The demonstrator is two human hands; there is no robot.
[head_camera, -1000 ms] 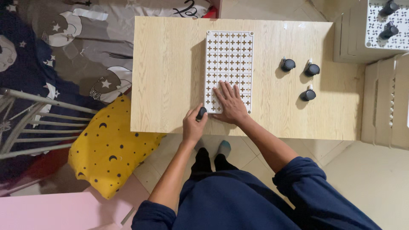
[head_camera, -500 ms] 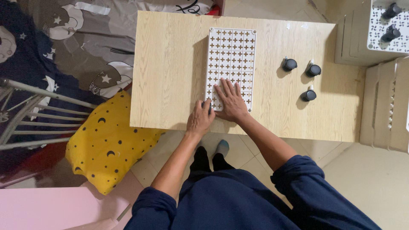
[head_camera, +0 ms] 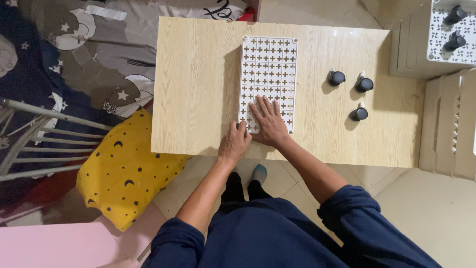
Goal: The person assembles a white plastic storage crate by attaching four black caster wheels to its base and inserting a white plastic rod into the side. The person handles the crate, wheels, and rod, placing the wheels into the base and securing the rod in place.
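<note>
A white plastic panel (head_camera: 267, 64) with cross-shaped cut-outs lies flat on a light wooden table (head_camera: 198, 74). My right hand (head_camera: 269, 124) presses flat on the panel's near end, fingers spread. My left hand (head_camera: 234, 144) is at the panel's near left corner, closed around a small black caster wheel (head_camera: 243, 127) that is mostly hidden by the fingers. Three more black caster wheels lie loose on the table to the right: one (head_camera: 337, 77), a second (head_camera: 365, 84) and a third (head_camera: 360, 113).
A yellow cushion with moon prints (head_camera: 124, 173) lies on the floor at the left, beside a grey metal rack (head_camera: 39, 144). White panels (head_camera: 446, 124) stand right of the table. At the top right, another white panel (head_camera: 453, 30) carries black casters.
My left hand has moved up with the caster wheel from the table's near edge to the panel's near left corner. My right hand has stayed flat on the panel.
</note>
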